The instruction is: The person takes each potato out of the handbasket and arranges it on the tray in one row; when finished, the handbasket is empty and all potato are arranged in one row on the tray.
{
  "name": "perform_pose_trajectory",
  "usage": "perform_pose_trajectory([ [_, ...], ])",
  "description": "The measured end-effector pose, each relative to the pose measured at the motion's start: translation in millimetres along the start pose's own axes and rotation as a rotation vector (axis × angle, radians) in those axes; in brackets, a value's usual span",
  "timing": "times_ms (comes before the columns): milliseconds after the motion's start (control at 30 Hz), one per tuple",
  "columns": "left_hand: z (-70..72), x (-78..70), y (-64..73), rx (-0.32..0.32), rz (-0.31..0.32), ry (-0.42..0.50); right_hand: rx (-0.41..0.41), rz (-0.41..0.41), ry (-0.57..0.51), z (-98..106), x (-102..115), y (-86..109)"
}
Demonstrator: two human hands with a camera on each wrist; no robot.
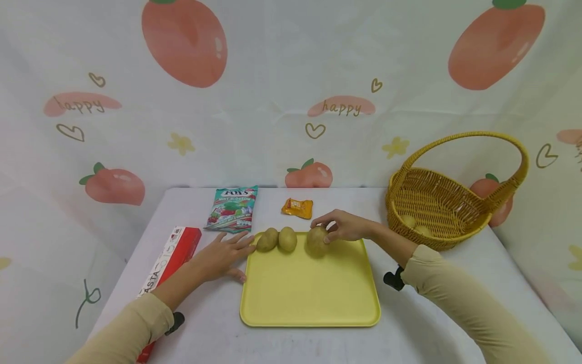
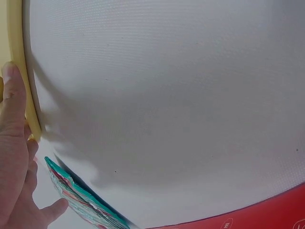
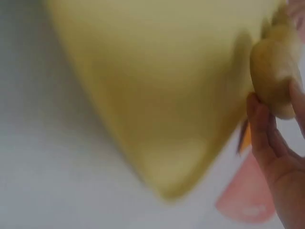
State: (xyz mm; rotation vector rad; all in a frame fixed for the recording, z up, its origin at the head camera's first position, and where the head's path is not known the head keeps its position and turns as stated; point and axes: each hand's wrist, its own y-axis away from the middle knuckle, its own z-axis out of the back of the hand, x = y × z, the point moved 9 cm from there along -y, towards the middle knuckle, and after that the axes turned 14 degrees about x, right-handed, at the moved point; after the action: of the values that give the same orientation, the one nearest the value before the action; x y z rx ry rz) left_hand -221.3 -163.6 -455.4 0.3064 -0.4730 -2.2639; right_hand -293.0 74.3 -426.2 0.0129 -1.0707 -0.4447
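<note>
"What does the right hand [image 1: 344, 226] have?"

"A potato [image 1: 316, 243], pinched between thumb and fingers by the far edge of the tray [image 1: 309, 293]; whether it touches down, one cannot tell. It lies left of the palm, its long axis seemingly running near to far."

"And past it?"

"A pair of potatoes [image 1: 287, 239], farther left across a gap, beside the left hand [image 1: 224, 258], whose spread fingers grip nothing."

"The basket [image 1: 438, 197]?"

"Right of the tray on the worktop [image 1: 409, 323], nearer the right hand."
</note>
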Motion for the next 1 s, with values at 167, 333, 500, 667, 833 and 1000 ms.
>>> perform_pose_trajectory([
  [167, -1.1, -0.5, 0.6, 0.002, 0.0, 0.015, -0.085, -0.008, 0.062, -9.3, -4.0, -19.3],
  [333, 0.6, -0.4, 1.4, 0.012, 0.007, 0.024, -0.113, -0.053, 0.136, -7.3, -4.5, -24.9],
  [500, 2.2, -0.6, 2.6, 0.004, 0.005, 0.017, -0.119, -0.057, 0.133, -7.6, -5.1, -22.9],
  [667, -0.1, 0.0, 2.3, 0.001, 0.002, 0.019, -0.107, -0.038, 0.206, -10.8, -1.0, -18.7],
  [833, -1.2, 0.4, 2.7, -0.001, 0.006, 0.018, -0.082, -0.024, 0.268, -8.3, 8.4, -6.6],
  [1000, 0.6, 0.0, 2.6, -0.005, 0.0, 0.023, -0.011, -0.067, 0.208, 5.8, 13.7, 20.4],
])
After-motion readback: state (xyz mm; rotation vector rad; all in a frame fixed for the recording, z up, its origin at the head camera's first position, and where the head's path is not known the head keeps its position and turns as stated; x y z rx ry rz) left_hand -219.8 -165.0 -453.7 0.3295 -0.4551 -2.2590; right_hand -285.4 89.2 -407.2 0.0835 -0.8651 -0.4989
